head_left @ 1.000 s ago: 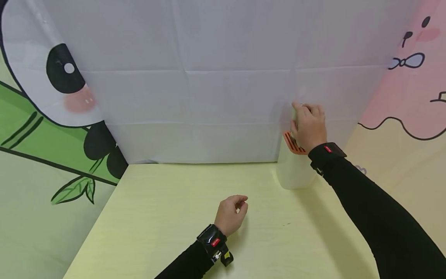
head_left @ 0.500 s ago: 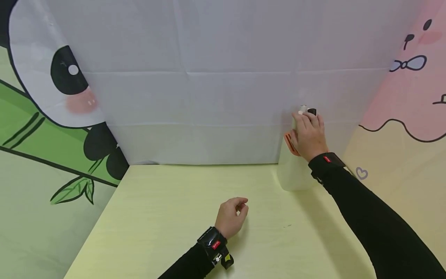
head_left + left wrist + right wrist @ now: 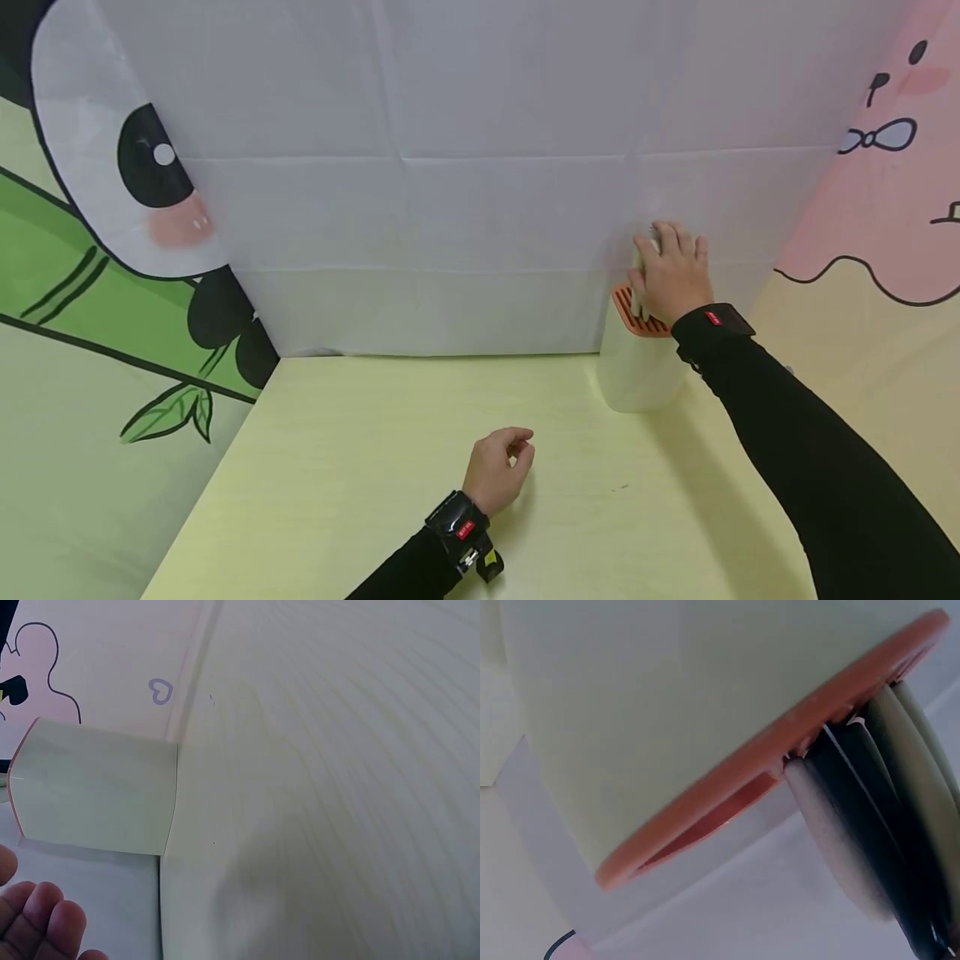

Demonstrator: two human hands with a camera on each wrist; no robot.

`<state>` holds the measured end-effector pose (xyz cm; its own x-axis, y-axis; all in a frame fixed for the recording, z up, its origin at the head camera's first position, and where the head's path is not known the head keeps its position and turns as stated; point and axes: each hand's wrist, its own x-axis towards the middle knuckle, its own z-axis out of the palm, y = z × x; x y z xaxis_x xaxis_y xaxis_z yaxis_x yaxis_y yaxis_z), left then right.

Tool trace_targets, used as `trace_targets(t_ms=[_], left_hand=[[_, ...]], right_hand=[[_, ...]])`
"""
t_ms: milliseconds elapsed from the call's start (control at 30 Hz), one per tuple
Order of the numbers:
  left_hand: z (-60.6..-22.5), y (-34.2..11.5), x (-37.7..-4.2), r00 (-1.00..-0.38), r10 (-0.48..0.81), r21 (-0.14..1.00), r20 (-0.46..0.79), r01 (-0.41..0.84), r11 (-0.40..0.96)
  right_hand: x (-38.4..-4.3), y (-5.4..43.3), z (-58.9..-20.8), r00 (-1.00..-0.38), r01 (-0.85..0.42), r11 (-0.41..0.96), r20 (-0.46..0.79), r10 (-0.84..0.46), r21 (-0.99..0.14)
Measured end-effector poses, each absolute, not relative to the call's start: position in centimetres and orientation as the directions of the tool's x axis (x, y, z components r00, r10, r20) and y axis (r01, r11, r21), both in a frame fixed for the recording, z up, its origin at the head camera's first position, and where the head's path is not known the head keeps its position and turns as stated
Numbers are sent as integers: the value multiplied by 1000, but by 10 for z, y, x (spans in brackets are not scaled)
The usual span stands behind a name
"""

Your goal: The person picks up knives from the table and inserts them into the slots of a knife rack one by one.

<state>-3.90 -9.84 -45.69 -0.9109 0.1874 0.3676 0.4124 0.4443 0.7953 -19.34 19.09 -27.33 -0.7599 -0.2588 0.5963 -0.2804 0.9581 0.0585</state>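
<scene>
A pale knife block with an orange slotted top stands at the back right of the table. Handles rise from its slots; the right wrist view shows a black handle, a cream handle and a whitish handle. Over them lies my right hand, its fingers spread around the handle tops and largely covering them. I cannot tell whether it grips one. My left hand hovers low over the table, loosely curled with nothing in it; its fingers appear in the left wrist view.
The pale yellow table reaches back to a white sheet hung close behind the knife block. A pink and cream printed sheet borders the right side, a green printed sheet the left.
Half a second ago my right hand sat slightly lower, with white and black handle tops showing past its fingers. Now it is higher and more spread, hiding the tops. The left hand stays put.
</scene>
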Motion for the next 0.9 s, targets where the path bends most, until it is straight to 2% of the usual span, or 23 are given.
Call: trace_targets(t_ms=[167, 333, 467, 633, 900], left_hand=[[-459, -97, -38, -913, 186, 800, 362, 407, 442], [-461, -97, -38, -916, 181, 800, 357, 400, 446], [-463, -98, -38, -917, 178, 794, 356, 398, 459], [-462, -98, -38, -916, 181, 797, 358, 401, 453], [-462, -98, -32, -926, 173, 807, 336, 377, 455]], right_hand=[[-194, 194, -270, -780, -282, 958, 568, -262, 54], [-189, 197, -274, -702, -357, 924, 614, -361, 135], [-183, 202, -283, -657, -407, 883, 598, -460, 232], [-185, 205, -291, -654, -402, 877, 588, -476, 263], [-185, 208, -300, -673, -383, 892, 590, -447, 239]])
